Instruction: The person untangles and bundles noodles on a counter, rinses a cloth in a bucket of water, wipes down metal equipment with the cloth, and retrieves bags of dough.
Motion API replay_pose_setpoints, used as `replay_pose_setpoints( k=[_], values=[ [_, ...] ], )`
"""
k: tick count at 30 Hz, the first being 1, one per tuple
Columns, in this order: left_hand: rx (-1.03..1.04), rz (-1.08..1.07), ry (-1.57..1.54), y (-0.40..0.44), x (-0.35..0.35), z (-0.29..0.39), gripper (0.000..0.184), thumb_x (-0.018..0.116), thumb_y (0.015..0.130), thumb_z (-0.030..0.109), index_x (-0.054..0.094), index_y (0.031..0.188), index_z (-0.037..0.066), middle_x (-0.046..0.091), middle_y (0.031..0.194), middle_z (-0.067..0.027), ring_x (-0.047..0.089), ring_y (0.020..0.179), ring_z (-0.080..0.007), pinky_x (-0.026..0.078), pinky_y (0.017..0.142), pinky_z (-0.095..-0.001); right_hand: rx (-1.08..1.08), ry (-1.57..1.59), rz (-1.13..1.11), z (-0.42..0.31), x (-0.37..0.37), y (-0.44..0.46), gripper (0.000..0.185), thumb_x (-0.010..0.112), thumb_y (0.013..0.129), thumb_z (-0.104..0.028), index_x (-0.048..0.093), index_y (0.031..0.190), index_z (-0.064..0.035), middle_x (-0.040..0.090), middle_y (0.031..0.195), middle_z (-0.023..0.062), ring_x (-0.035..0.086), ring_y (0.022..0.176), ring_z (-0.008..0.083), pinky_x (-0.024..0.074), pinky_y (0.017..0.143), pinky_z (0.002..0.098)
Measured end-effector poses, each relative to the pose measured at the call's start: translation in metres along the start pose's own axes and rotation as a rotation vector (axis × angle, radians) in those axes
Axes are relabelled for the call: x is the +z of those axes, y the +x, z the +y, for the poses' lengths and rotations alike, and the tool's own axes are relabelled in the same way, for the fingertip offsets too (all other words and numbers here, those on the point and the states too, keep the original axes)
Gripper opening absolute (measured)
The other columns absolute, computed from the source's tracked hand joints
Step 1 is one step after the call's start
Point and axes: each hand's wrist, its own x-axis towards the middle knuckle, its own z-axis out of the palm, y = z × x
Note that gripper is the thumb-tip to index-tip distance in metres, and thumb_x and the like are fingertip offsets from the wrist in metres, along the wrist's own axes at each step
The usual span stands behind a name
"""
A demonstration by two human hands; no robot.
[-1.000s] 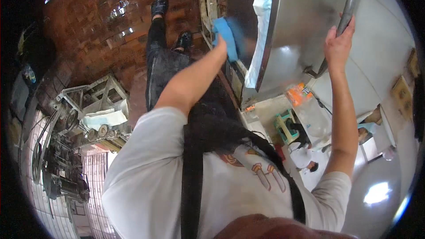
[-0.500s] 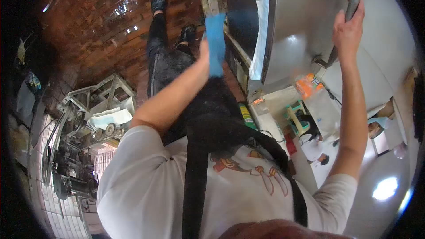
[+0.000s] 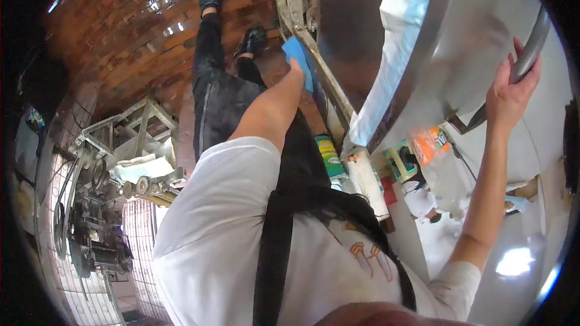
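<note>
A blue cloth or pad (image 3: 291, 47) is held in my left hand (image 3: 296, 71), low beside a worn metal-framed edge (image 3: 326, 75). My right hand (image 3: 509, 95) is wrapped round a curved grey bar handle (image 3: 533, 45), which is fixed to a large, shiny metal panel (image 3: 465, 36). Along the panel's near edge runs a white and light-blue strip of cloth (image 3: 399, 36). A dark, smooth surface (image 3: 350, 30) lies between that strip and the frame. The fingertips of my left hand are partly hidden by the blue piece.
Wet brown floor tiles (image 3: 133, 60) surround my shoes. At left stands a metal frame (image 3: 142, 124) with wheels and machinery (image 3: 90, 223). A green container (image 3: 329, 156), an orange-labelled bag (image 3: 430, 145) and a person in white (image 3: 420, 199) are at lower right.
My left hand swung down and left with the blue piece, then back up and right to the frame. My right hand and the handle moved right; the panel and its cloth strip changed angle.
</note>
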Motion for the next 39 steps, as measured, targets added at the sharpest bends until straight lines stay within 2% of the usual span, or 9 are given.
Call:
replay_pose_setpoints(
  k=[4, 10, 14, 17, 22, 27, 34, 38, 39],
  values=[
    [-0.023, 0.064, 0.283, 0.027, 0.005, 0.02, 0.064, 0.039, 0.096, 0.063, 0.061, 0.124, 0.01, 0.064, 0.115, -0.0116, 0.062, 0.103, -0.0272, 0.05, 0.089, -0.0442, 0.027, -0.022, -0.019, -0.003, 0.0, 0.0, 0.052, 0.052, 0.095, -0.007, 0.035, 0.144, -0.0034, 0.057, 0.135, 0.009, 0.059, 0.119, 0.0261, 0.0451, 0.104, 0.036],
    [-0.154, -0.231, 0.016, -0.154, 0.034, -0.003, 0.094, 0.028, 0.093, 0.076, 0.024, 0.155, 0.006, 0.031, 0.158, -0.0068, 0.03, 0.143, -0.027, 0.015, 0.12, -0.0365, -0.084, -0.087, 0.003, 0.004, -0.004, 0.001, 0.053, 0.053, 0.096, -0.007, 0.033, 0.145, -0.003, 0.057, 0.134, 0.0123, 0.058, 0.12, 0.0252, 0.0453, 0.102, 0.0365],
    [-0.118, -0.145, -0.062, -0.207, 0.029, -0.014, 0.067, 0.028, 0.103, 0.056, 0.04, 0.147, 0.006, 0.048, 0.145, -0.0073, 0.044, 0.132, -0.0266, 0.029, 0.114, -0.0379, -0.022, -0.068, -0.014, 0.001, -0.004, -0.001, 0.056, 0.054, 0.095, -0.006, 0.031, 0.146, -0.0034, 0.057, 0.135, 0.0123, 0.057, 0.121, 0.026, 0.0444, 0.103, 0.0366],
    [0.037, 0.162, 0.455, -0.187, 0.095, 0.057, 0.045, 0.031, 0.105, 0.041, 0.057, 0.12, 0.007, 0.06, 0.113, -0.0052, 0.057, 0.107, -0.0232, 0.044, 0.095, -0.0384, -0.025, -0.025, 0.009, 0.006, -0.002, 0.004, 0.06, 0.053, 0.094, -0.004, 0.028, 0.148, -0.0041, 0.056, 0.136, 0.0114, 0.057, 0.122, 0.027, 0.0444, 0.102, 0.0369],
    [0.324, -0.411, -0.104, -0.057, 0.161, 0.168, 0.032, 0.045, 0.101, 0.036, 0.06, 0.101, 0.008, 0.065, 0.095, -0.0061, 0.064, 0.084, -0.0262, 0.055, 0.079, -0.0434, -0.017, -0.086, -0.016, 0.008, -0.006, 0.002, 0.066, 0.052, 0.092, -0.001, 0.023, 0.151, -0.0052, 0.054, 0.138, 0.0135, 0.056, 0.123, 0.0298, 0.0453, 0.101, 0.0379],
    [1.418, 0.078, 0.887, -0.124, 0.286, 0.322, 0.029, 0.048, 0.096, 0.019, 0.06, 0.115, 0.001, 0.064, 0.11, -0.0109, 0.058, 0.11, -0.0272, 0.049, 0.094, -0.0397, -0.037, -0.038, -0.01, 0.009, -0.005, 0.004, 0.068, 0.053, 0.091, 0.001, 0.022, 0.152, -0.0062, 0.054, 0.137, 0.0144, 0.056, 0.122, 0.0306, 0.0455, 0.101, 0.0386],
    [1.455, -0.078, 1.619, 0.001, 0.322, 0.354, 0.035, 0.059, 0.088, 0.018, 0.059, 0.119, 0.0, 0.064, 0.113, -0.0134, 0.058, 0.111, -0.0303, 0.051, 0.091, -0.0413, 0.04, 0.024, -0.019, 0.001, -0.005, 0.005, 0.069, 0.051, 0.091, 0.005, 0.021, 0.152, -0.0066, 0.055, 0.136, 0.013, 0.056, 0.122, 0.027, 0.0444, 0.104, 0.0383],
    [1.879, 0.046, 1.927, 0.077, 0.295, 0.319, 0.042, 0.066, 0.084, 0.017, 0.059, 0.121, 0.0, 0.064, 0.114, -0.0148, 0.057, 0.112, -0.0321, 0.051, 0.089, -0.0422, 0.015, 0.042, -0.022, 0.007, -0.004, 0.002, 0.069, 0.049, 0.091, 0.005, 0.021, 0.152, -0.0072, 0.056, 0.135, 0.0126, 0.056, 0.123, 0.0264, 0.0436, 0.105, 0.0382],
    [1.665, 0.037, 1.898, 0.046, 0.293, 0.301, 0.03, 0.047, 0.091, 0.011, 0.062, 0.116, 0.001, 0.061, 0.115, -0.0115, 0.051, 0.12, -0.0326, 0.044, 0.099, -0.0485, 0.011, 0.04, -0.017, 0.009, -0.004, 0.003, 0.069, 0.05, 0.091, 0.005, 0.021, 0.153, -0.0071, 0.056, 0.135, 0.0128, 0.056, 0.123, 0.0267, 0.0437, 0.105, 0.0383]
  ],
)
